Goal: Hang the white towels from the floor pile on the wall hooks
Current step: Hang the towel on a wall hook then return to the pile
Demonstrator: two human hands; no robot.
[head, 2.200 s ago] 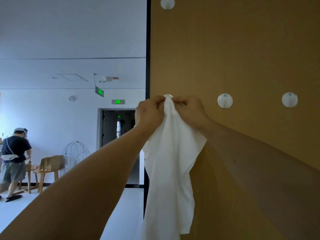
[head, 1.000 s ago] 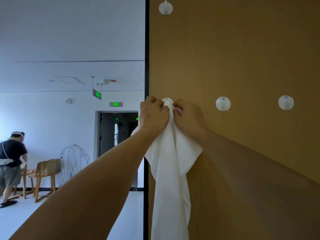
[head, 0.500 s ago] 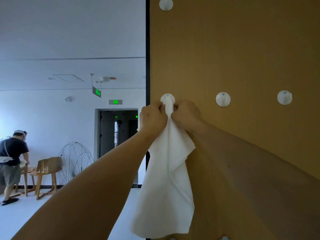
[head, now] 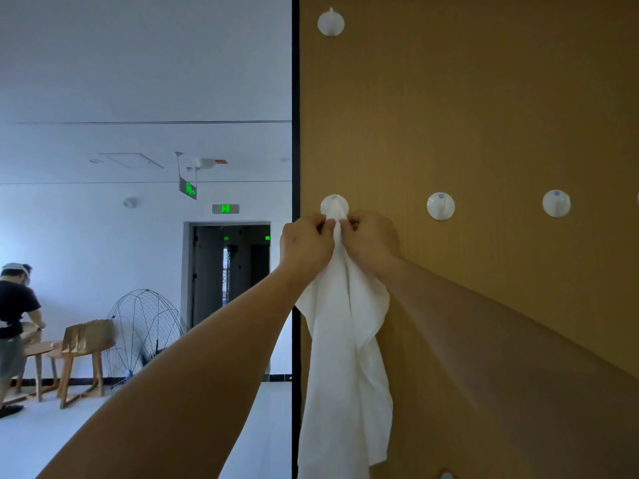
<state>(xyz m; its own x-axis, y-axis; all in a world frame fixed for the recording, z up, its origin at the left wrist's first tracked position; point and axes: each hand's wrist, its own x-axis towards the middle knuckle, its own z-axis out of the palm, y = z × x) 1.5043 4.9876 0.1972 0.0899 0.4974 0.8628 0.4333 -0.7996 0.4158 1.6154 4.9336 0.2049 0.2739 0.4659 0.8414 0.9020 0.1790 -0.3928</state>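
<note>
White towel [head: 345,357], bunched at the hook [head: 334,204]

The towel [head: 345,357] is plain white with no print, and the round wall hooks [head: 440,206] are white too, each with a small pale-blue dot near its top, set on a wall panel [head: 501,98] of ochre-brown with a faint wood grain and a black strip [head: 295,98] down its left edge. Beyond that edge the far wall [head: 86,236] and ceiling [head: 138,63] are bluish white, the exit signs [head: 225,208] glow green, the doorway [head: 230,271] is dark grey, the wire fan guard [head: 145,326] is black and the stools [head: 83,361] are light brown wood. A person [head: 15,323] at the left edge wears a black top, grey shorts and a pale cap.
</note>
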